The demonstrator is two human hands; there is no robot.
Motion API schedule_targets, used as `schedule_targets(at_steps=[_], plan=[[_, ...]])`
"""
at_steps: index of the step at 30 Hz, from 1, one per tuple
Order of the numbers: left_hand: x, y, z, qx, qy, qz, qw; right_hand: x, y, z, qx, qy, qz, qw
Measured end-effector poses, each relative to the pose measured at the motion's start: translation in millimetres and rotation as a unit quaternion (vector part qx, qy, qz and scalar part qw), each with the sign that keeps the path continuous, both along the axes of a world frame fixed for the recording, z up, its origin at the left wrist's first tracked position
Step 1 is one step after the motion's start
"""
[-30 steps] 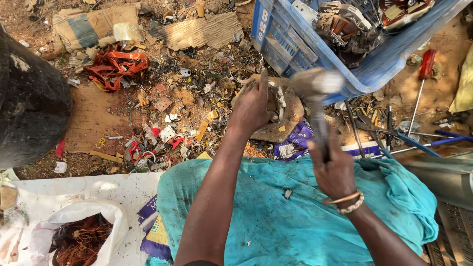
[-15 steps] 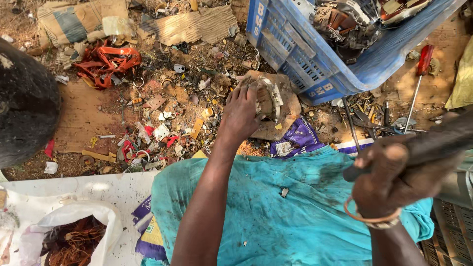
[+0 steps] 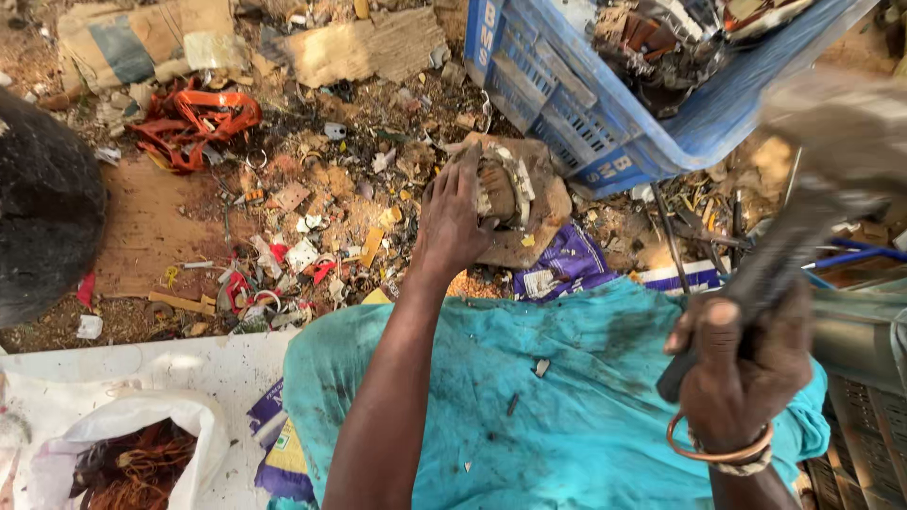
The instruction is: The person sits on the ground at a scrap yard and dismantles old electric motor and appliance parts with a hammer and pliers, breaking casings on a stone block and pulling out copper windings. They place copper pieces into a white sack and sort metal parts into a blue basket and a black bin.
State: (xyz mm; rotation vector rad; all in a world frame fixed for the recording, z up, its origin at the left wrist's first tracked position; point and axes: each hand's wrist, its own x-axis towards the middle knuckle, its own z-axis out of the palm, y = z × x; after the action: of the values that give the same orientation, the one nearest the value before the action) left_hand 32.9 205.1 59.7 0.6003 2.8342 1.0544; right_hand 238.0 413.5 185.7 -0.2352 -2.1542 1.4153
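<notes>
We've got our left hand (image 3: 453, 222) stretched out in front, fingers curled around the side of a small motor stator (image 3: 503, 189), a rusty round core with a pale metal shell, pinning it down on a flat brown stone slab (image 3: 529, 222) on the ground. Our right hand (image 3: 742, 364) is fisted tight around the dark handle of a hammer (image 3: 803, 208), raised at the right edge of view; its head is motion-blurred, so we can't tell its shape. Copper bangle and woven band (image 3: 720, 453) sit on that wrist. Hammer is well apart from the stator, up and to the right of it. A teal cloth (image 3: 557, 397) covers our lap, with a few dark specks on it. Just behind the slab, a tilted blue plastic crate (image 3: 567, 104) holds scrap metal parts. Ground in between is dirt littered with plastic chips, wire bits and paper scraps. Orange strapping tangle (image 3: 194, 118) lies upper left, flattened cardboard (image 3: 364, 47) near it. Large dark rounded object (image 3: 42, 203) at the left edge, can't tell what it is. Lower left, a white bag (image 3: 132, 425) hangs open with copper wire (image 3: 128, 472) inside. Thin metal rods and a blue-handled tool (image 3: 850, 257) lie right of the slab.
</notes>
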Motion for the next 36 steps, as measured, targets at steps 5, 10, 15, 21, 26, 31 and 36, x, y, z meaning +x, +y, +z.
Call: schedule_targets(at_steps=[5,10,15,21,26,31,36], plan=[[-1.1,0.4,-6.0,-0.036,-0.001,-0.009,0.999,-35.5,-12.4,-36.1,0.074,0.104,-0.023,0.992],[-1.9,6.8,12.6,-0.142,-0.029,-0.03,0.989,-47.9,-22.3,-70.3,0.178,-0.353,0.102,0.913],[5.7,-2.3,26.9,-0.072,0.02,0.004,0.997,-9.0,-17.0,-39.6,0.091,-0.229,0.058,0.967],[85.2,-46.4,11.6,-0.011,-0.052,-0.015,0.998,4.5,-12.7,-36.4,-0.186,-0.278,0.05,0.941],[183.6,-54.3,2.0,-0.13,-0.077,-0.289,0.945,10.7,-19.7,-86.6,-0.379,-0.372,0.065,0.845],[211.4,-56.9,-2.1,-0.213,0.041,-0.316,0.924,20.1,-8.5,-127.2,-0.508,-0.37,0.118,0.769],[212.9,-62.7,8.3,-0.171,0.103,-0.332,0.922,22.8,5.8,-139.8,-0.543,-0.352,0.161,0.745]])
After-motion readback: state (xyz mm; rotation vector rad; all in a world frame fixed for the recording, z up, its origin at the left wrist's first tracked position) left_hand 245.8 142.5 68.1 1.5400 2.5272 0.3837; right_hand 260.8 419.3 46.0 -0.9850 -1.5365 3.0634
